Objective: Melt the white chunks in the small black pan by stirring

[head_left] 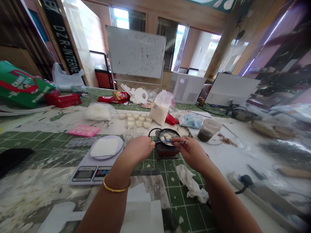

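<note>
A small black frying pan point(160, 133) stands on a compact hot plate point(166, 152) in the middle of the table. White chunks point(167, 136) lie in it, with paler stuff around them. My left hand point(139, 149) is closed around the pan's handle, whose light-coloured end shows by my fingers. Over the pan's right side, my right hand point(190, 152) pinches a thin blue stick point(167, 141); its far end reaches in among the chunks. Behind the pan sit several small cups point(139, 123) with pale contents. A crumpled tissue point(190, 184) lies below my right hand.
Left of the pan is a kitchen scale point(84, 166) with white sheets point(104, 147) on it. A bag of white granules point(160, 110) stands behind. To the right are a plastic cup of dark stuff point(206, 133) and a power strip point(262, 197) with a plugged-in cord.
</note>
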The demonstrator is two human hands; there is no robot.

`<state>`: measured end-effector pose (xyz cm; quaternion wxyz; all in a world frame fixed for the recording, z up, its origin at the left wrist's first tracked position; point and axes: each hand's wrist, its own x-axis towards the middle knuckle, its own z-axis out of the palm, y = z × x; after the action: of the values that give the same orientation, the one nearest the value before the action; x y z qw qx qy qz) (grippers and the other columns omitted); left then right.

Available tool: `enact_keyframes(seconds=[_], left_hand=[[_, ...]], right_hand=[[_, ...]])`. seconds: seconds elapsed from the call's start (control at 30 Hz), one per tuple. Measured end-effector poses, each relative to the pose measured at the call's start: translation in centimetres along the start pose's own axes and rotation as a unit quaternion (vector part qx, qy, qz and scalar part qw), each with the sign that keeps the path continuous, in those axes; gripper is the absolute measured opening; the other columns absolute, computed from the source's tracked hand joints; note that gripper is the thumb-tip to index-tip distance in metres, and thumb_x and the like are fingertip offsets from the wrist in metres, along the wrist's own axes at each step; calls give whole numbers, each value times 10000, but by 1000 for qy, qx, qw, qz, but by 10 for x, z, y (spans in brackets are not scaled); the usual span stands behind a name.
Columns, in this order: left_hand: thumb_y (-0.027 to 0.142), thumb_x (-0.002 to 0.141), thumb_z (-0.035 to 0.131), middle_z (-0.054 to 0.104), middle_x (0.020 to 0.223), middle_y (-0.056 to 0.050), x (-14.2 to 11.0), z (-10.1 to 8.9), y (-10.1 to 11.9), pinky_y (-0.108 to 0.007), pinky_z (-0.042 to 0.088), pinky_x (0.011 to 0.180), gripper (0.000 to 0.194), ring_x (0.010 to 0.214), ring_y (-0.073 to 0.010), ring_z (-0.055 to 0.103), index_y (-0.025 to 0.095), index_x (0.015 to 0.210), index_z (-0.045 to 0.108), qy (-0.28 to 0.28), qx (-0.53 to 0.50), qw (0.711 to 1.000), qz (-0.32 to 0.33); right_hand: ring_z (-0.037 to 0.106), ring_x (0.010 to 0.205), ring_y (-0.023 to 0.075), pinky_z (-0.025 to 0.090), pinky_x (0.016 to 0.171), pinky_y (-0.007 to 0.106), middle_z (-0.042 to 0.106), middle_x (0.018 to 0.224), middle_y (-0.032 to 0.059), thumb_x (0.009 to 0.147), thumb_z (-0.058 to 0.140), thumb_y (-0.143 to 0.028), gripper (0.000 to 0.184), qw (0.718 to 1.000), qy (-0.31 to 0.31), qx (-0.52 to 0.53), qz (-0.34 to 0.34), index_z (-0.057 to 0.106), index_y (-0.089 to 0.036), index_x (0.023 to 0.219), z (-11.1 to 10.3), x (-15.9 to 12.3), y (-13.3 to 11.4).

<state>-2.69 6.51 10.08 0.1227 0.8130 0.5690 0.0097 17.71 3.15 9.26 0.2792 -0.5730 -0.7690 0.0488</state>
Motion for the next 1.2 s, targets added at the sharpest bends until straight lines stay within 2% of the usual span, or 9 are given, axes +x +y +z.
enact_keyframes(seconds=[0.13,0.3,0.43,0.57,0.7,0.83,0.97,1.1,1.2], left_hand=[[416,826,307,653,795,-98,1,0,0,-259,346,530,402,664,-183,588,156,739,601,0,-3,1000,-1],[417,824,299,650,782,-93,1,0,0,-259,328,509,402,649,-180,581,160,723,593,5,-3,1000,-1],[427,828,286,652,795,-96,0,0,0,-258,338,518,417,646,-177,578,167,724,595,2,-5,1000,2],[435,826,294,658,820,-99,1,1,-1,-259,358,547,415,667,-179,585,169,750,603,-2,-4,1000,-5],[424,824,296,656,808,-98,1,1,-1,-262,355,533,412,662,-186,586,168,747,608,1,-3,1000,-2],[418,826,292,655,806,-102,0,0,0,-275,358,534,414,651,-198,581,169,757,615,-2,-2,1000,-3],[418,821,303,646,786,-99,0,0,1,-262,351,540,407,653,-185,577,165,750,615,-5,-6,1000,-5],[432,826,291,643,794,-104,1,0,0,-268,348,540,421,647,-188,570,168,756,611,-5,-7,1000,-4],[413,829,295,648,797,-104,1,0,0,-266,346,543,406,640,-182,569,169,752,609,-5,-6,1000,-5]], right_hand=[[589,886,188,412,800,317,668,917,48,862,392,-358,307,999,35,-5,16,641,-239,997,0,0,0],[598,846,187,416,788,316,675,889,49,861,392,-339,303,1000,-2,-11,8,652,-229,971,-2,0,1],[596,851,192,415,777,318,680,882,53,856,400,-332,295,997,55,-39,28,651,-224,968,-3,2,3],[601,821,185,417,760,302,679,848,55,853,405,-313,287,998,23,-56,16,662,-223,947,-4,2,4],[591,861,195,413,778,316,673,898,59,858,397,-334,304,997,50,-57,30,649,-231,993,-2,2,3],[588,880,199,410,788,321,675,894,69,859,398,-320,305,998,13,-58,22,659,-222,983,0,3,4],[588,872,198,406,793,324,673,907,65,859,395,-328,307,997,41,-66,27,654,-227,990,-2,2,5],[584,885,203,401,811,329,675,878,64,860,392,-323,308,997,15,-69,18,664,-220,964,-4,1,5],[578,894,192,408,804,316,662,933,65,862,393,-338,317,997,58,-47,30,646,-230,1019,-2,2,3]])
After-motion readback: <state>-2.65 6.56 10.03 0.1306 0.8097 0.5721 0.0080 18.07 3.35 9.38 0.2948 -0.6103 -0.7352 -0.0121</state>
